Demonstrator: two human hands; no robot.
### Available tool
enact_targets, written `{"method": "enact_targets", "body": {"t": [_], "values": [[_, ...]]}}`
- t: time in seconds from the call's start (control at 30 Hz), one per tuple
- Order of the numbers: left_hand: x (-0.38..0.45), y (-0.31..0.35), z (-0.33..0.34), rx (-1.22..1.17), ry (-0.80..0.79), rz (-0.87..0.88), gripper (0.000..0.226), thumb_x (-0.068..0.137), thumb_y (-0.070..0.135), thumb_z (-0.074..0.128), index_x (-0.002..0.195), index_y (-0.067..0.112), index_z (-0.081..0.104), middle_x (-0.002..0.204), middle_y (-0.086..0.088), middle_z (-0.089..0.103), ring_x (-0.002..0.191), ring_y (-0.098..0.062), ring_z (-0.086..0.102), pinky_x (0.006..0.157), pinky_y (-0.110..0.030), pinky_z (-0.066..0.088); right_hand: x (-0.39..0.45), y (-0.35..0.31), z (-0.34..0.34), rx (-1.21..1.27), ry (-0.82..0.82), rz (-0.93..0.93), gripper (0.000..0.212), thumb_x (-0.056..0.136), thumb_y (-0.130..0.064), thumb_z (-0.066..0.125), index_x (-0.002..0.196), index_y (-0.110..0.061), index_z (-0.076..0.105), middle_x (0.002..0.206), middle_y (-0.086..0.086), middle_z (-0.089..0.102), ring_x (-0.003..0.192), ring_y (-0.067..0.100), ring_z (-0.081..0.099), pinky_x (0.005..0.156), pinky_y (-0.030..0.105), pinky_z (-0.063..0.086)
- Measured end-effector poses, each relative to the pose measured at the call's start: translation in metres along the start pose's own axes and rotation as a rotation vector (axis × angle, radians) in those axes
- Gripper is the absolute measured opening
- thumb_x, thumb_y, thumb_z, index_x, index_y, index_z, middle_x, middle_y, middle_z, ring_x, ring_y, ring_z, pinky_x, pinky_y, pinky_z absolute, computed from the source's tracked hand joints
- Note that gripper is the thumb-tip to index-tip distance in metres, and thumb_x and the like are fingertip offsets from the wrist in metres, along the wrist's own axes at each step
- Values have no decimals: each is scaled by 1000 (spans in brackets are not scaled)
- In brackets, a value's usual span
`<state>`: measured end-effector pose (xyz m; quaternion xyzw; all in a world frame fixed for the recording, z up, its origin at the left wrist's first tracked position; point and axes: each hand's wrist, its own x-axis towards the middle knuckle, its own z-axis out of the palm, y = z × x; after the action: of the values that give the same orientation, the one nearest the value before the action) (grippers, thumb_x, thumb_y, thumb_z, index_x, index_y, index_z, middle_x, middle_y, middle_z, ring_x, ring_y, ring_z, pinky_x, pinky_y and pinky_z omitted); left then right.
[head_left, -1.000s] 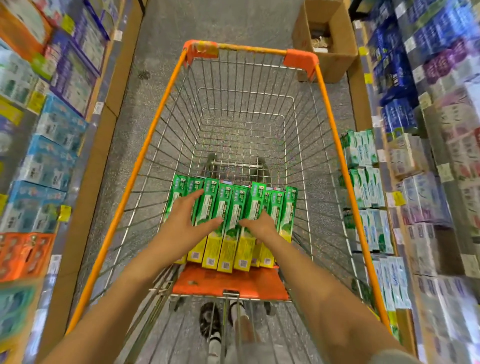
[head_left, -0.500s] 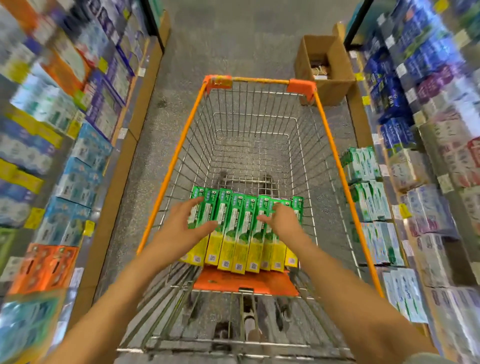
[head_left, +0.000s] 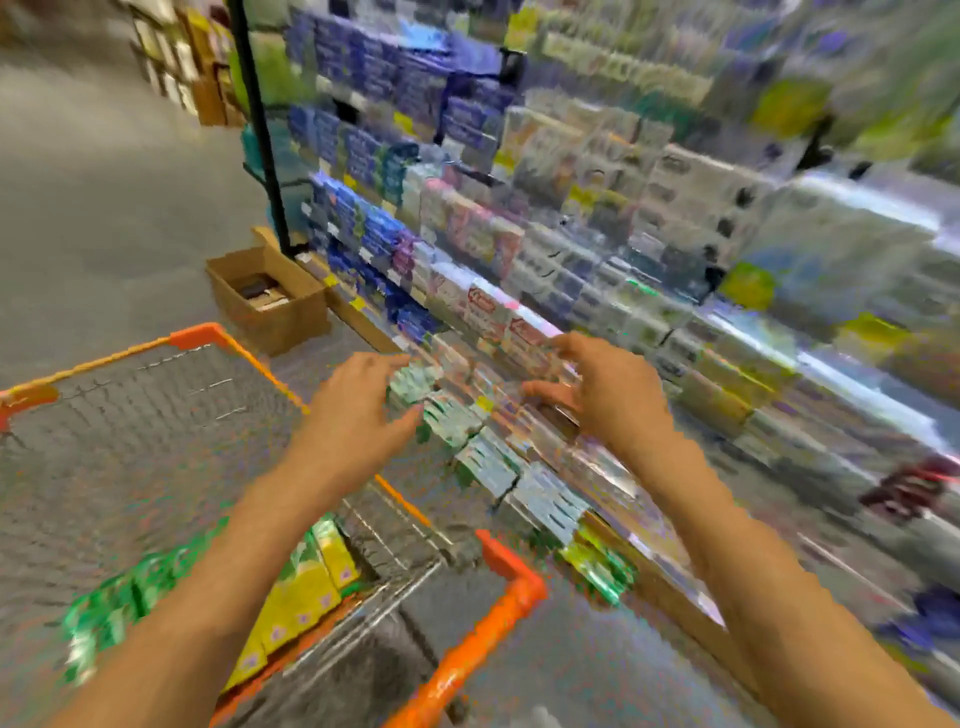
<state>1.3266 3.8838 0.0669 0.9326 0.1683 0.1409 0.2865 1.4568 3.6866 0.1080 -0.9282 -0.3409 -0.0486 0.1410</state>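
Observation:
The view is blurred by motion. Both my hands reach toward a low shelf of green-and-white boxes (head_left: 452, 415) on the right. My left hand (head_left: 358, 415) hovers with fingers spread and loosely bent, close to the boxes, holding nothing. My right hand (head_left: 602, 389) is likewise spread and empty, just over the shelf's boxes. The orange-rimmed wire cart (head_left: 509, 597) stands at lower left, with a row of green-and-yellow boxes (head_left: 301, 587) lying in its near end under my left forearm.
Shelves packed with boxed goods (head_left: 597, 234) fill the right side. An open cardboard box (head_left: 270, 296) sits on the floor at the shelf's end by a black upright post (head_left: 260, 130). Grey floor (head_left: 104, 208) lies beyond the cart.
Both hands have left the boxes in the cart and swung right to the shelf. My view has turned right, so the cart now sits at lower left.

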Motion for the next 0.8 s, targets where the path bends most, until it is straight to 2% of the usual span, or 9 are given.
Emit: {"method": "enact_targets", "body": {"t": [0.07,0.13,0.23,0.37,0.53,0.63,0.73,0.8], "values": [[17,37,25,11,-63,91,53,88,38,58,134,15,46,128,-10,49,122,-28,42,96,-38,37,-26,46,-22,-1,62,118,61,78,-55,64,126,-18,56,122,4,63,110,26,59,82,35,46],[36,77,57,1,-115,192,57,86,41,57,134,12,47,128,-13,50,122,-29,43,98,-37,35,-53,91,-38,-5,110,218,60,76,-57,63,123,-18,58,119,4,65,108,27,60,81,36,46],[55,141,113,-19,-239,275,52,90,30,59,138,16,43,134,-11,45,125,-28,40,102,-40,35,-90,156,-52,-31,138,353,71,71,-65,56,119,-13,59,116,6,66,107,28,61,82,38,49],[77,210,199,18,-369,423,49,93,30,55,138,17,41,135,-7,43,123,-25,42,96,-37,38,-122,246,-53,-87,143,458,61,79,-53,64,124,-12,59,120,6,65,110,27,60,82,36,49],[115,272,292,119,-484,440,51,94,35,51,140,18,37,138,-5,41,125,-25,41,95,-38,41,-112,345,-48,-109,31,502,60,84,-56,56,133,-23,51,126,-1,61,113,20,58,84,33,48],[138,290,332,139,-546,428,52,94,34,52,141,16,38,138,-7,42,126,-26,39,98,-41,40,-100,387,-47,-84,3,534,63,86,-52,57,137,-17,46,129,3,60,114,22,57,87,34,46],[154,288,366,174,-582,428,52,94,34,53,141,16,39,138,-8,43,123,-27,43,98,-40,40,-91,421,-26,-34,3,546,55,85,-49,61,125,-11,56,118,9,64,107,27,60,82,37,49],[162,281,390,197,-638,399,52,95,34,51,142,17,37,139,-8,42,121,-29,45,97,-40,40,-87,441,-2,16,-34,572,55,85,-49,62,124,-10,56,118,9,65,106,29,61,80,37,48]]}}
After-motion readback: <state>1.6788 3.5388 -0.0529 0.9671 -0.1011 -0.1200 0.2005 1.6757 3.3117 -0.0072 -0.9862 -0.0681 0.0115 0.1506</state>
